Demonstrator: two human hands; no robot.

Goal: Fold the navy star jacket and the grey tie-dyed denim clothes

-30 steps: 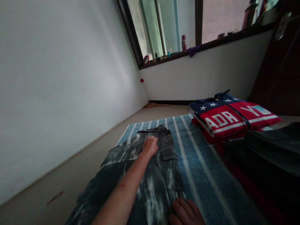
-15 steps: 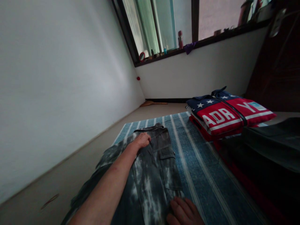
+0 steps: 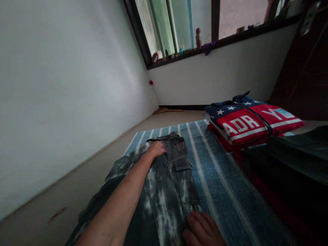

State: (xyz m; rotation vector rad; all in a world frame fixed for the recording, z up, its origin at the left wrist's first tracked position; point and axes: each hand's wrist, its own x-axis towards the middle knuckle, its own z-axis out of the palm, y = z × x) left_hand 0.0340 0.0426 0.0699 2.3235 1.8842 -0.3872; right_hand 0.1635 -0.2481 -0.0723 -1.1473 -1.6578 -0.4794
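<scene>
Striped cloth (image 3: pixel 225 191) is lying under the trousers (image 3: pixel 165 201), while a folded jacket (image 3: pixel 249 119) is sitting beyond, to the right. Near the waist, the left hand (image 3: pixel 156 148) is resting on the trousers, fingers curled — whether they're gripping fabric, I cannot tell. Lower down, the right hand (image 3: pixel 202 229) is touching the outer edge, fingers bent, hold unclear. Straightening seems the step in hand — probably calling next for keeping that edge steady and flat.

Bare left forearm (image 3: pixel 125 196), tapering to a narrower wrist, bare left hand (image 3: pixel 156 149) with rounded knuckles, bare right hand (image 3: pixel 203 229) cropped at bottom, fingers (image 3: pixel 196 222) round-tipped, nails too dim to tell.
</scene>
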